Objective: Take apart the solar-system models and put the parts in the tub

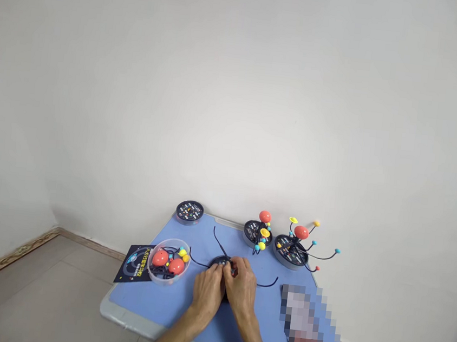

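Near the table's front, my left hand [208,289] and my right hand [242,288] meet over a round dark base [216,260], mostly covered by them. Thin black curved rods [220,242] stick out from around the hands to the left, the back and the right. The fingers of my right hand are pinched together where the back rod comes in. My left fingers are bent and pressed together at the middle of the base; what lies between them is hidden.
A clear tub [166,282] with red balls and small coloured parts stands left, beside a black printed card [130,269]. Another round base [190,212] sits at the back left. Two planet models [258,234] [291,252] stand back right. A blurred-out object [305,331] lies at right.
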Demonstrator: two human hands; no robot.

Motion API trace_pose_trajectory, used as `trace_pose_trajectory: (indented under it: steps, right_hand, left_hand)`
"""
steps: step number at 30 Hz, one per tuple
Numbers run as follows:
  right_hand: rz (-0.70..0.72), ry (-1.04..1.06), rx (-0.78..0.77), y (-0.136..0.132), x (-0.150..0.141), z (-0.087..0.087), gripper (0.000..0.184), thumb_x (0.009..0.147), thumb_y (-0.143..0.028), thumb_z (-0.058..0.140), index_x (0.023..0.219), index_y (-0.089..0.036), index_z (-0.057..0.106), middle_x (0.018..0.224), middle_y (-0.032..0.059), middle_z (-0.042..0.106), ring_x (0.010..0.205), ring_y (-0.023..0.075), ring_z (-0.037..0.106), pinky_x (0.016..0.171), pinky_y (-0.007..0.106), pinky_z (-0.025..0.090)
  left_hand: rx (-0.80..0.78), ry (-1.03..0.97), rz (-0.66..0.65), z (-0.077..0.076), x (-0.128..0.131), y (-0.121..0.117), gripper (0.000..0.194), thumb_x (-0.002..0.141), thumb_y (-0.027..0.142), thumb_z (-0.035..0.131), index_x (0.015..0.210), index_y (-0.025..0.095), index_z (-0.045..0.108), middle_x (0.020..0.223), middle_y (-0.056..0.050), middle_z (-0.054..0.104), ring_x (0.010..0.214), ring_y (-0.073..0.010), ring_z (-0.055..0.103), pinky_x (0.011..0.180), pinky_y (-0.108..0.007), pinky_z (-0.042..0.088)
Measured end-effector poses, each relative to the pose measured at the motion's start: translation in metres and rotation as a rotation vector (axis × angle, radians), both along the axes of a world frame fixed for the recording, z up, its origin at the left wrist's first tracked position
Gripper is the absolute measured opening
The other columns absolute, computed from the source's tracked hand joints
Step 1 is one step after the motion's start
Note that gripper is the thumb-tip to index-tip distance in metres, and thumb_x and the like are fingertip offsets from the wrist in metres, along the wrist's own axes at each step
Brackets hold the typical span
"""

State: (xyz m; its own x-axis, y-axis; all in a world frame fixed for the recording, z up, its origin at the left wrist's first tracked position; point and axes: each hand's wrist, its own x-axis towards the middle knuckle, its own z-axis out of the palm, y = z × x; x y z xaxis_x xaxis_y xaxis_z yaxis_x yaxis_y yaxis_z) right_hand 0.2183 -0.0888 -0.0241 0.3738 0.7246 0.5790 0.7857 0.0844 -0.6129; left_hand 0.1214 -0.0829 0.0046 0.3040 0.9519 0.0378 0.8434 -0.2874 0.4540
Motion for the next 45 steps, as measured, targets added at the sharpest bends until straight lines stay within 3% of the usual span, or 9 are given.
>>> trace_pose_trajectory:
  steps: [23,38,45]
  right_hand:
    - [0.013,0.01,0.128,0.003,-0.001,0.001,0.031,0.091,-0.034,0.044,0.075,-0.019,0.065,0.071,0.0024,0.06,0.054,0.0131,0.05,0.055,0.025,0.038]
    - [0.055,0.068,0.061,-0.001,-0.001,0.005,0.03,0.09,-0.037,0.044,0.077,-0.02,0.065,0.073,0.0034,0.062,0.058,0.0156,0.054,0.057,0.027,0.039]
    - [0.037,0.053,0.058,-0.001,0.0,0.004,0.034,0.09,-0.041,0.043,0.075,-0.019,0.064,0.071,0.0043,0.062,0.057,0.0165,0.054,0.056,0.028,0.039]
  left_hand:
    - [-0.018,0.003,-0.031,0.001,-0.003,-0.001,0.038,0.096,0.016,0.038,0.119,0.023,0.067,0.112,-0.009,0.072,0.099,-0.023,0.068,0.078,-0.029,0.047]
    - [0.033,-0.008,-0.043,-0.009,-0.002,-0.001,0.036,0.097,0.019,0.041,0.124,0.026,0.064,0.114,-0.007,0.072,0.098,-0.0217,0.069,0.074,-0.028,0.046]
    - [0.012,-0.017,-0.023,-0.007,-0.002,-0.001,0.036,0.1,0.023,0.037,0.111,0.024,0.071,0.107,-0.009,0.073,0.096,-0.0227,0.07,0.072,-0.03,0.045]
